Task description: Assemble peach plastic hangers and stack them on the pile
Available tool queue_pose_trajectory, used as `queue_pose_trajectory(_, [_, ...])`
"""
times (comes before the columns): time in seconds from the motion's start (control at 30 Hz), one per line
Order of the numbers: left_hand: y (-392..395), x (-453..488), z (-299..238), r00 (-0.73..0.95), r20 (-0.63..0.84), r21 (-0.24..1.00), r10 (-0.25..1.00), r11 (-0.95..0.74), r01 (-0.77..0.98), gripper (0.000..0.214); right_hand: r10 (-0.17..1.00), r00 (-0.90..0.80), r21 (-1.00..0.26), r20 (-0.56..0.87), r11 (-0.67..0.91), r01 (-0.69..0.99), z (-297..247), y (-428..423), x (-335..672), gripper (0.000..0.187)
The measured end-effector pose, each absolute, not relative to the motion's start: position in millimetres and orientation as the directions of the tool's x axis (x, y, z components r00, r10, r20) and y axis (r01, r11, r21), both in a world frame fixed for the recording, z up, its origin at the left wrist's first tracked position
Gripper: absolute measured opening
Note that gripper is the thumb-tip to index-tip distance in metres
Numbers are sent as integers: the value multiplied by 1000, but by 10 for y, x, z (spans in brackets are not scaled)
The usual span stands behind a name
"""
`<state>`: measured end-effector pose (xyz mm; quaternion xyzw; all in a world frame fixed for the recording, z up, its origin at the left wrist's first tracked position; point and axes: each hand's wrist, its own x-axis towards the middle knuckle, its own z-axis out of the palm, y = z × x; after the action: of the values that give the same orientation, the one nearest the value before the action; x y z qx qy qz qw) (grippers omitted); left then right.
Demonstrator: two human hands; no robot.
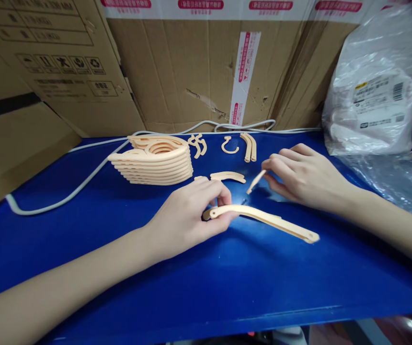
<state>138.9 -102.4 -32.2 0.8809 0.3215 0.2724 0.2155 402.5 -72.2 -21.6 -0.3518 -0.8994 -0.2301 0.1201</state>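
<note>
My left hand (195,211) pinches a long, curved cream plastic hanger arm (270,217) near its end with a hole. It slants down to the right, and a second strip shows behind it. Between the fingertips of my right hand (295,175) is a small, thin cream hanger piece (256,182), seen edge-on, so its full shape is unclear. Just past my left hand lies a curved hanger arm (229,177), partly hidden. A hanger hook (230,145), a pair of short hanger arms (249,147) and several small curved pieces (198,145) lie farther back.
A stack of folded cream hangers (152,165) stands left on the blue table (177,297). Cardboard boxes (177,72) wall off the back and left. A white cable (80,187) runs along the back. Plastic-wrapped goods (371,105) sit at the right.
</note>
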Motion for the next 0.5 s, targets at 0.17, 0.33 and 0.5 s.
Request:
queue_pose_trajectory(0.17, [-1043,1437,-207,525,115,945,843,-256,205,12,720,-539,-291,437,681,673,-222,-837,3942,10])
queue_pose_trajectory(0.33, [-1000,1416,-138,528,127,975,840,-204,90,10,867,-447,-759,221,440,480,-281,-837,3864,9])
queue_pose_trajectory(0.5, [-1003,1379,-89,534,135,924,835,-300,236,30,887,-441,-857,136,329,398,-327,-803,3865,13])
